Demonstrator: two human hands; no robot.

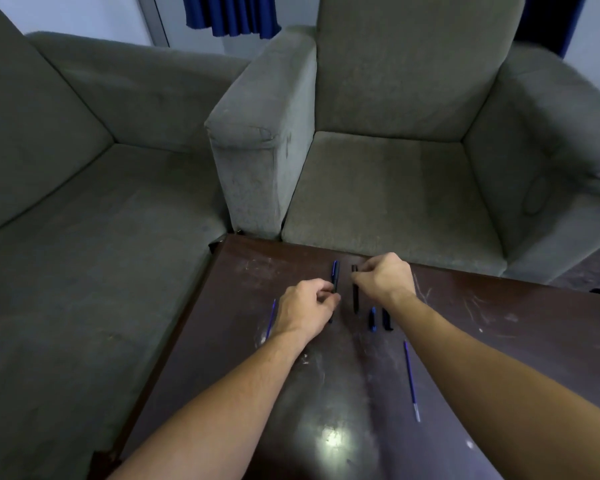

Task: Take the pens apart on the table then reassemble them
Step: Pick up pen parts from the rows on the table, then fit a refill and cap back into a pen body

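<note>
Pinched by left hand (307, 306) and right hand (385, 277), blue-clipped barrel (335, 275) and black barrel (355, 299) lie parallel between them, pointing away.

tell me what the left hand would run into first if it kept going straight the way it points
The left hand points forward and right. Past the blue-trimmed pen barrel it grips, it would likely first meet the black pen barrel pinched by the right hand, though depth is unclear.

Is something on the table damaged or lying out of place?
Only the table top is scuffed, with pale scratches near the right hand. The two loose refills and two caps belong to the dismantling.
</note>
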